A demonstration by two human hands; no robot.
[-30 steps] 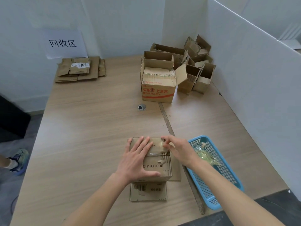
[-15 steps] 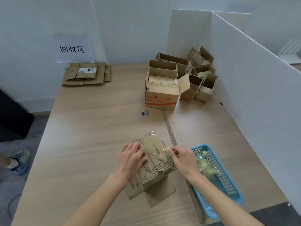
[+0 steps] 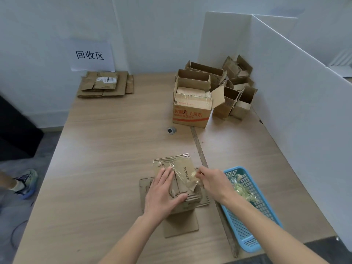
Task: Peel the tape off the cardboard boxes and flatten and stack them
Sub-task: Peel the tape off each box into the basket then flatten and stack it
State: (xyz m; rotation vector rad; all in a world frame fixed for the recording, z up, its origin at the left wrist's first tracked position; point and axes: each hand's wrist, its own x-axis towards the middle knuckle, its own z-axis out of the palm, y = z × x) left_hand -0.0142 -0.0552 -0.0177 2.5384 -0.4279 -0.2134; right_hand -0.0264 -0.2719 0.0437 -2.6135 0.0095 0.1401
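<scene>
A small brown cardboard box [image 3: 171, 164] lies on the table in front of me, its flaps spread out. My left hand [image 3: 163, 195] presses flat on the box with straight fingers. My right hand [image 3: 211, 181] pinches a strip of clear tape [image 3: 187, 178] at the box's right edge; the strip is partly lifted off the cardboard. A stack of flattened boxes [image 3: 105, 84] lies at the far left under a paper sign. Several open boxes [image 3: 192, 105] stand at the far right.
A blue plastic basket [image 3: 247, 231] with crumpled tape scraps sits right of my right arm, at the table's front edge. White partition boards [image 3: 297, 96] wall the right side. A small round grommet [image 3: 171, 130] is set in the wooden table [image 3: 106, 161]. A person's shoe [image 3: 25, 182] shows on the floor at left.
The box has been turned and laid flatter under my left hand. My right hand has pulled the tape strip further off toward the right.
</scene>
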